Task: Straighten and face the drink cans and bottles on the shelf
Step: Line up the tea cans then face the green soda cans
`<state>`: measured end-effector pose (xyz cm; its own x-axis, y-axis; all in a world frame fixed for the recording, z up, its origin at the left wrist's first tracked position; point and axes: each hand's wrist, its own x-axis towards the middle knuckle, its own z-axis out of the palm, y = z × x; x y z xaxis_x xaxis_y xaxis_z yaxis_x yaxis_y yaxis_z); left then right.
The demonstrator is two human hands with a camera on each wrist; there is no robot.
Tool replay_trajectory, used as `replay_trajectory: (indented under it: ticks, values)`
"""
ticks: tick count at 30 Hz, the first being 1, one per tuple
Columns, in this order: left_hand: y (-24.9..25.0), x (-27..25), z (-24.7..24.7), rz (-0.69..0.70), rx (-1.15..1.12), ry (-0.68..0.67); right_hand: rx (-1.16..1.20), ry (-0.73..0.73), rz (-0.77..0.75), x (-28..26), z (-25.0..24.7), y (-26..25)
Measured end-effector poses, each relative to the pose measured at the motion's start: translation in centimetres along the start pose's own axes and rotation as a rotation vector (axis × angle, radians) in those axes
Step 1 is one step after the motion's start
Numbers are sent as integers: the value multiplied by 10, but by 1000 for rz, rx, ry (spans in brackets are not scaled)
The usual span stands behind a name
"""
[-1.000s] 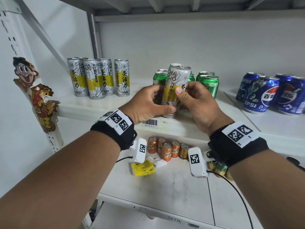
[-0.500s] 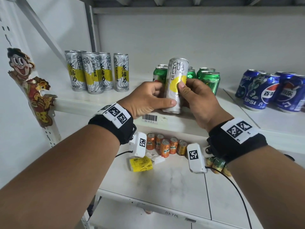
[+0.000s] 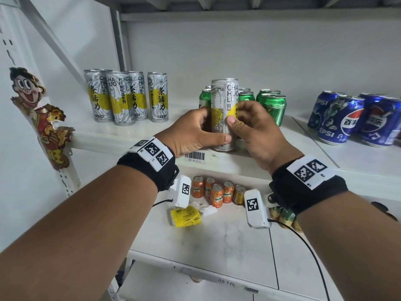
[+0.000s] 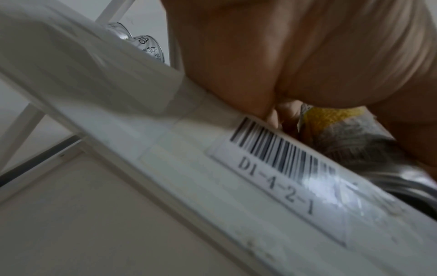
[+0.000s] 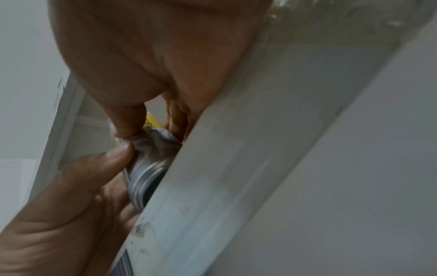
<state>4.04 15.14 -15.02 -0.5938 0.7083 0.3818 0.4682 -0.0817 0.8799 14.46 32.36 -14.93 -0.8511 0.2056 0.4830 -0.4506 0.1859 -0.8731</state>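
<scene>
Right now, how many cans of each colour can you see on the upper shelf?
Silver-and-yellow cans: at least 5, one gripped by left hand and right hand.
Green cans: at least 5, some hidden.
Blue cans: at least 4.
Total: at least 14.

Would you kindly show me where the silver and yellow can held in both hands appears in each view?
Head: silver and yellow can, centre, upright on the shelf edge.
Left wrist: right of centre, below the palm.
Right wrist: left of centre, its base rim between the thumbs.
Shared landmark: the barcode label.
</scene>
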Motion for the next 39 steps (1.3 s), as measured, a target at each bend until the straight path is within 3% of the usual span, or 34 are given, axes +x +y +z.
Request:
replay_trajectory:
  ticks: [10, 14, 19, 26, 30, 34, 39]
  values:
    - [-2, -1, 1, 6, 66, 32, -41, 50, 56, -3, 5, -5]
    - [1, -1, 3, -1, 91, 37, -113, 48, 13, -2, 3, -4]
    - [3, 1, 2, -33, 71, 30, -27, 115, 72, 0, 5, -4]
    - [-1, 0, 6, 13, 89, 67, -168, 85, -18, -9, 11, -12]
    - [1, -1, 6, 14, 96, 45, -148, 54, -25, -8, 8, -12]
    - [0, 1, 5, 1, 65, 41, -84, 145, 19, -4, 7, -7]
    - [-4, 1, 0, -2, -17, 33, -57, 154, 25, -1, 9, -5]
